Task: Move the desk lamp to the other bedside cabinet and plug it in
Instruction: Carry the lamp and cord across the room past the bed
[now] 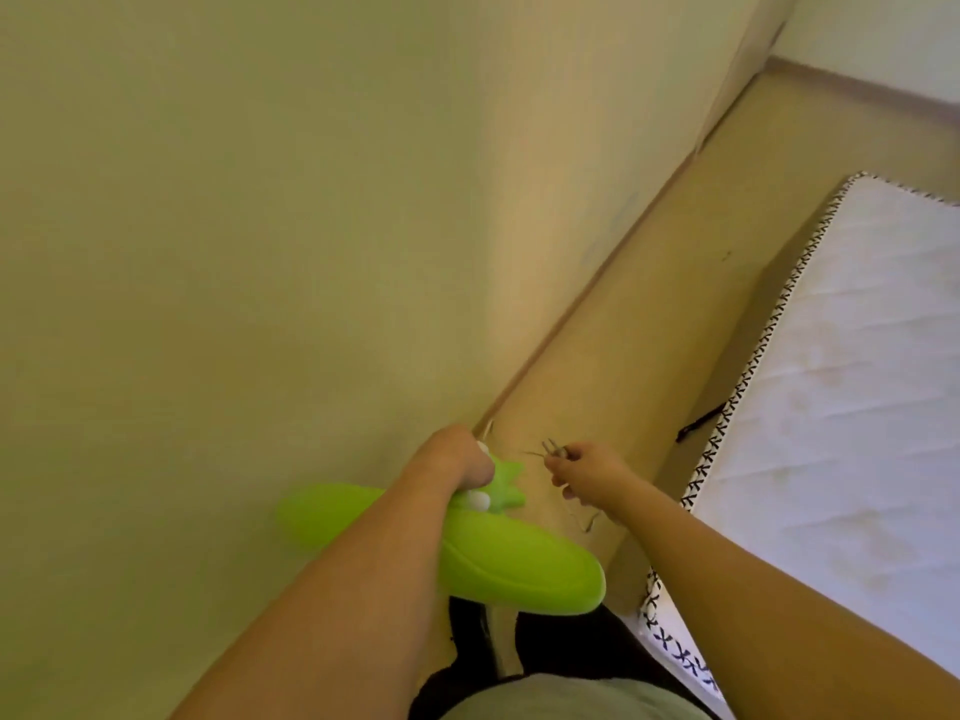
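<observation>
Basically left hand (460, 462) fist-gripped on green lamp (498, 558), body hanging below fist; right hand (582, 472) pinches thin cord end (551, 452), plug blurred, forearm hides lamp middle.

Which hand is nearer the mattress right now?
Right. The right hand, pinching the plug prongs, is over the wooden ledge beside the mattress. The left hand grips the green lamp farther away, by the wall.

Headboard ledge (649, 324): tan board running from my 6 o'clock up toward 1 o'clock, against the wall.
Mattress (852, 387): white quilted top at my 3 o'clock, black-and-white stitched edging.
On the ledge: a small black strap (698, 424) (beside the mattress edge).
</observation>
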`<state>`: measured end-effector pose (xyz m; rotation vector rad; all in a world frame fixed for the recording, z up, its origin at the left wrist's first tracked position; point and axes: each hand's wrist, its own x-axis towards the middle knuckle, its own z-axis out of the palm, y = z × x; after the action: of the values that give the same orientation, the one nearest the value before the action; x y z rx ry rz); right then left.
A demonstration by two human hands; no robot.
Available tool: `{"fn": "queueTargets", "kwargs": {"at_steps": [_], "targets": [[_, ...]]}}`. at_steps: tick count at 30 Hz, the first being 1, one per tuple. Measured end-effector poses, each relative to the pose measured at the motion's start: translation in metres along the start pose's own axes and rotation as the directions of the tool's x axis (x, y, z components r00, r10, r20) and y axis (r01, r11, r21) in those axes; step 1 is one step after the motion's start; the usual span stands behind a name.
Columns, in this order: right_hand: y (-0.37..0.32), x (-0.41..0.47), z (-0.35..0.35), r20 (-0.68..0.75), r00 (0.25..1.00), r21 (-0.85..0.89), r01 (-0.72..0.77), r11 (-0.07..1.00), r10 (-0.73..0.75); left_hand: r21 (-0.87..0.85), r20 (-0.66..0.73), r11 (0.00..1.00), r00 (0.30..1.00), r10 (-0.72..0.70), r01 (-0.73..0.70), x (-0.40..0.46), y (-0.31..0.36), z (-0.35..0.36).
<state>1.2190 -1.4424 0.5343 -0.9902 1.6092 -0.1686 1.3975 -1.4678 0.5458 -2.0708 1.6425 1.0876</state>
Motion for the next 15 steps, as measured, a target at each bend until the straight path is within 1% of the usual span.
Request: {"fn": "queueTargets", "kwargs": {"at_steps": [5, 10, 15], "targets": [[-0.015, 0.029, -0.036, -0.085, 0.994, 0.213, -0.050, 0.976, 0.070, 0.065, 0.022, 0.995, 0.997, 0.075, -0.076, 0.053, 0.044, -0.030], [-0.024, 0.074, -0.094, -0.125, 0.985, 0.355, -0.071, 0.932, 0.122, 0.160, 0.087, 0.979, 0.990, 0.114, -0.127, 0.109, 0.118, -0.058], [-0.043, 0.128, -0.188, -0.197, 0.972, 0.371, -0.051, 0.927, 0.132, 0.231, 0.144, 0.953, 0.976, 0.164, -0.194, 0.168, 0.217, -0.100]]}}
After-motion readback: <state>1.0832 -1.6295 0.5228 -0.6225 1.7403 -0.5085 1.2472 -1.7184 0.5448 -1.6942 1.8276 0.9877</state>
